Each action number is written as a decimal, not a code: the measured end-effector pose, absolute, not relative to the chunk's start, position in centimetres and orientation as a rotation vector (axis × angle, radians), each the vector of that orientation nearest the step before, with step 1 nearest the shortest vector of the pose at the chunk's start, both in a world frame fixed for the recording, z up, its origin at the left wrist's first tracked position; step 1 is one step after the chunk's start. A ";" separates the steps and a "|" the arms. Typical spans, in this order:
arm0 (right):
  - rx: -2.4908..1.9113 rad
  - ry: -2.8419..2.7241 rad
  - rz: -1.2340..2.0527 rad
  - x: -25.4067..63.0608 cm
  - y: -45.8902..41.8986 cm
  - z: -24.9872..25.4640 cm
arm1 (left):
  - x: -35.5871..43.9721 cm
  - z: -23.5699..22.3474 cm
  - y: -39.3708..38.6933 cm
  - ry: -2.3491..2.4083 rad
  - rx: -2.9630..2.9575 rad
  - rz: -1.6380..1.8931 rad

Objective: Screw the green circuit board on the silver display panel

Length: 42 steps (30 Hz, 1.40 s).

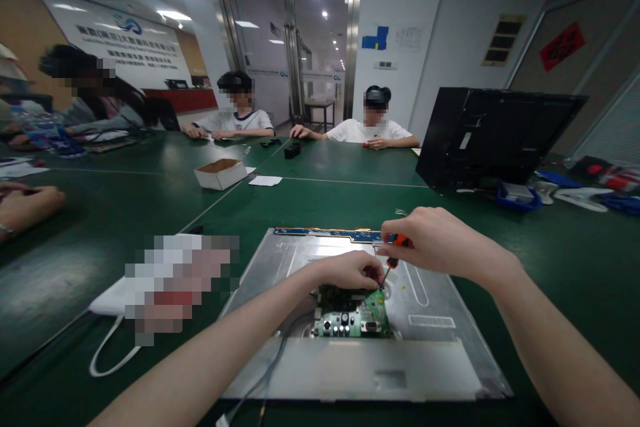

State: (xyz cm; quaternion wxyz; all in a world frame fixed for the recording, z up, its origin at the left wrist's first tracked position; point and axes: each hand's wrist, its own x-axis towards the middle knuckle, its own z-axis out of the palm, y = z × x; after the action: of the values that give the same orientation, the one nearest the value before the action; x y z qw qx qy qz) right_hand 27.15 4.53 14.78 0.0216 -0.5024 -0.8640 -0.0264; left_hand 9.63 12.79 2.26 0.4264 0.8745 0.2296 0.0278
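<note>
A silver metal display panel [310,367] lies flat on the table in front of me, with a green circuit board [353,317] on its middle. In my right hand [425,237] is a screwdriver [393,262] with a red and black handle, its shaft slanting down to the board's upper right corner. My left hand [353,269] rests over the board's far edge, fingers curled together near the screwdriver tip. What those fingers pinch, if anything, is hidden. Along the panel's far edge runs a narrow blue circuit strip [320,233]. Thin cables [280,353] trail off the panel's near left.
Left of the panel sits a white device [107,297] with a strap, partly blurred out. Further off stand an open white box [220,175] and a black monitor [490,137]. Several people sit around the green table [350,193]; another person's hand [35,203] is at far left.
</note>
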 end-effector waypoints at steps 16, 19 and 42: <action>-1.563 -2.706 -0.107 27.4 4.5 15.1 | 9.7 2.6 12.6 0.565 2.189 0.066; -1.564 -2.707 -0.089 27.5 4.3 15.1 | 9.7 2.5 12.7 0.561 2.182 0.067; -1.502 -2.710 0.054 27.7 4.0 15.3 | 9.6 2.7 12.6 0.541 2.181 0.072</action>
State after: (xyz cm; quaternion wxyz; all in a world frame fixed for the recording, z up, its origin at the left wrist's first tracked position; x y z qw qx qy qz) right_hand 27.68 3.96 15.35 0.0216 -0.4845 -0.8743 0.0173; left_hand 9.64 12.60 2.69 0.4319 0.8750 0.2168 0.0287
